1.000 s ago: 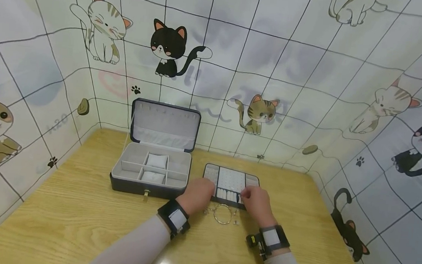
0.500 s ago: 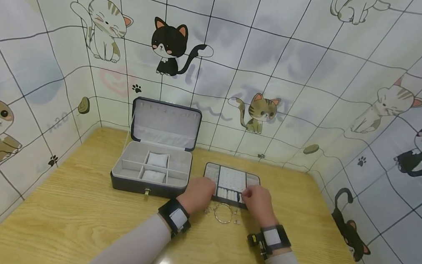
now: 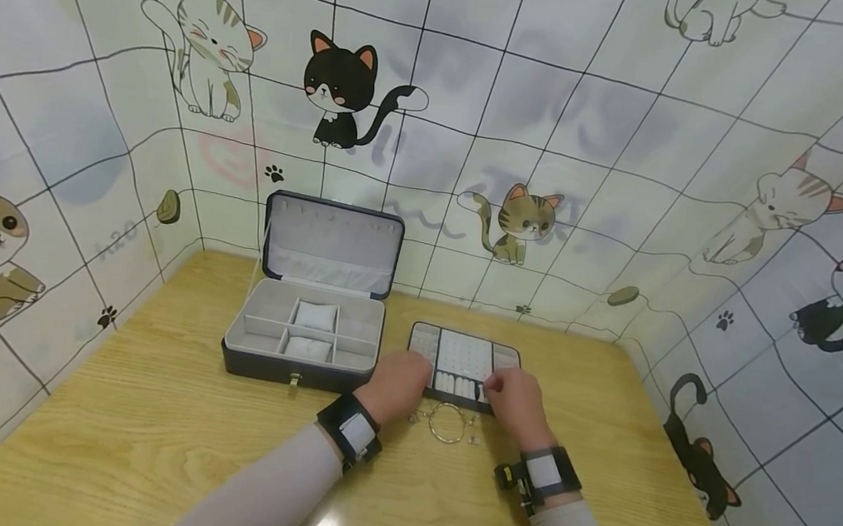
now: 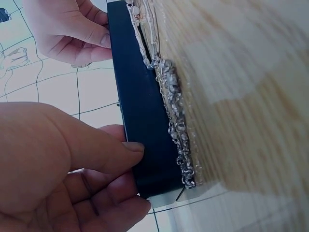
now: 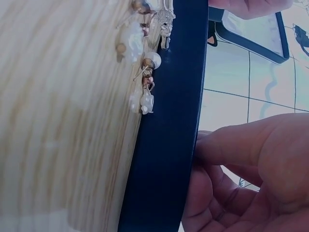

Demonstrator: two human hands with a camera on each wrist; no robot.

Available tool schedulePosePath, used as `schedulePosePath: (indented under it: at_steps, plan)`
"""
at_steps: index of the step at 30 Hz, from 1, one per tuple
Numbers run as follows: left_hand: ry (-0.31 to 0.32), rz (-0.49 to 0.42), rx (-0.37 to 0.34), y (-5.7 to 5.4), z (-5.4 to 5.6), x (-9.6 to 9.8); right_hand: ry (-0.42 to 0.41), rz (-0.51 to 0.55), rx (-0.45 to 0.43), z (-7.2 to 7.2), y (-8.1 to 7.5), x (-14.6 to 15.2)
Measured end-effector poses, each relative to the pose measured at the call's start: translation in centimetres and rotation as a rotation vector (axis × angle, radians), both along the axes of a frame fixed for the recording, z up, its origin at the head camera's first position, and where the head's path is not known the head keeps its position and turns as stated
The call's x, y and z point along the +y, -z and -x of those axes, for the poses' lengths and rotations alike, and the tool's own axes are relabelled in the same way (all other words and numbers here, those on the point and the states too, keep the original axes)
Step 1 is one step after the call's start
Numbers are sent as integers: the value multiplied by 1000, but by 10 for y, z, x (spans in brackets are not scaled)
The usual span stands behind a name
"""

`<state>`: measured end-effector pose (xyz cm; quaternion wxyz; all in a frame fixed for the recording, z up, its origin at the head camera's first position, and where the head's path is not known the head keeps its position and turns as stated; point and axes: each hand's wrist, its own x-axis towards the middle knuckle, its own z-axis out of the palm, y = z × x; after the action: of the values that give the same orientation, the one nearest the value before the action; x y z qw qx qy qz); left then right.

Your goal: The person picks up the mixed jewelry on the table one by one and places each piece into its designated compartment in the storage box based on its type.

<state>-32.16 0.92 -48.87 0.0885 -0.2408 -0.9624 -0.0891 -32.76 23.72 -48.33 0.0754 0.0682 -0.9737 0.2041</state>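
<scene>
A flat jewellery tray (image 3: pixel 465 353) with a dark rim, pale compartments and ring rolls lies on the table. My left hand (image 3: pixel 397 386) grips its near left corner; in the left wrist view the thumb (image 4: pixel 130 151) presses the dark front wall. At the right end of the ring rolls, my right hand (image 3: pixel 518 401) has curled fingers, thumb and forefinger pinched together. The tray's wall hides what is between those fingertips. Along the front wall lie a bangle (image 3: pixel 445 442), a sparkling silver piece (image 4: pixel 177 116) and bead earrings (image 5: pixel 147 101).
A dark jewellery box (image 3: pixel 262 368) stands left of the tray. Its lid (image 3: pixel 333 243) is raised and two white cushions (image 3: pixel 315 317) sit in its compartments. Behind the wooden table (image 3: pixel 151 423) hangs a cat-print curtain (image 3: pixel 449 115).
</scene>
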Motion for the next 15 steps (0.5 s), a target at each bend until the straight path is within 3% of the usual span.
schedulePosePath:
  at_steps: [15]
  plan:
    - [19, 2, 25, -2, -1, -1, 34, -10, -40, 0, 0, -2]
